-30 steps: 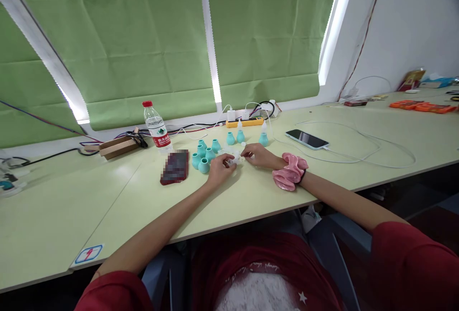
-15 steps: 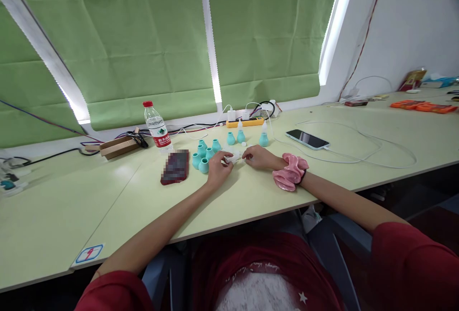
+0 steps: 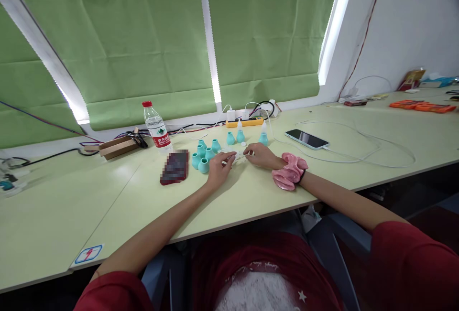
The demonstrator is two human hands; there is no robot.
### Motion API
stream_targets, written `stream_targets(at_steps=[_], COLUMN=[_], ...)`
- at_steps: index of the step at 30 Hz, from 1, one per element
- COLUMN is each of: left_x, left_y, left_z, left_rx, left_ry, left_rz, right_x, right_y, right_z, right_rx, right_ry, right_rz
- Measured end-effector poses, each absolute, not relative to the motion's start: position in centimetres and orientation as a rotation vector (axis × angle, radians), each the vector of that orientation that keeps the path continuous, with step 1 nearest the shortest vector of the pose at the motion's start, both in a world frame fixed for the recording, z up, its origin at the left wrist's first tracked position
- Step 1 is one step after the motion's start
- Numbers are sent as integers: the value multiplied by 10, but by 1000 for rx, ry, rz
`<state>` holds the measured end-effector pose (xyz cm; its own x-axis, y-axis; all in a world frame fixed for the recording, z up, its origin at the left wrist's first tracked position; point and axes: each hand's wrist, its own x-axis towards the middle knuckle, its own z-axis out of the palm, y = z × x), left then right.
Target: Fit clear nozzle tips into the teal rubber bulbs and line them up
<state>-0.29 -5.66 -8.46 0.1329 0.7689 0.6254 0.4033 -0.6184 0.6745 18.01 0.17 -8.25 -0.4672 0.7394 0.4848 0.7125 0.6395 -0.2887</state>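
My left hand (image 3: 218,166) and my right hand (image 3: 261,155) meet over a small white plastic piece (image 3: 237,156) on the pale green table (image 3: 125,201). Both hands pinch at it with curled fingers. A pink scrunchie (image 3: 289,171) sits on my right wrist. A cluster of several teal bulb-shaped pieces (image 3: 203,153) stands just left of my left hand. Behind the hands stand more teal bulbs (image 3: 234,137), and one teal bulb with a white tip (image 3: 264,136) stands to their right.
A dark red phone (image 3: 175,166) lies left of the bulbs. A water bottle (image 3: 157,130) stands behind it, beside a cardboard box (image 3: 118,146). A yellow power strip (image 3: 244,121) and cables run along the window. A second phone (image 3: 307,139) lies charging on the right.
Both hands have shifted slightly with the white piece between them; my left fingers have moved a little up and right. Everything else on the table is unmoved.
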Motion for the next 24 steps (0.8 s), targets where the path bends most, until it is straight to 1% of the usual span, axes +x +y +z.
stream_targets(at_steps=[6, 13, 24], left_x=[-1, 0, -1], left_y=[-61, -59, -54], left_z=[-81, -83, -86], left_rx=[2138, 2092, 2108], left_ry=[1166, 1250, 1310], left_rz=[1464, 1367, 1287], right_x=[180, 181, 182], right_y=[11, 21, 23], right_z=[-92, -98, -99], right_rx=[-1120, -1113, -980], right_ry=[-2248, -2382, -2156], right_rz=[-61, -5, 19])
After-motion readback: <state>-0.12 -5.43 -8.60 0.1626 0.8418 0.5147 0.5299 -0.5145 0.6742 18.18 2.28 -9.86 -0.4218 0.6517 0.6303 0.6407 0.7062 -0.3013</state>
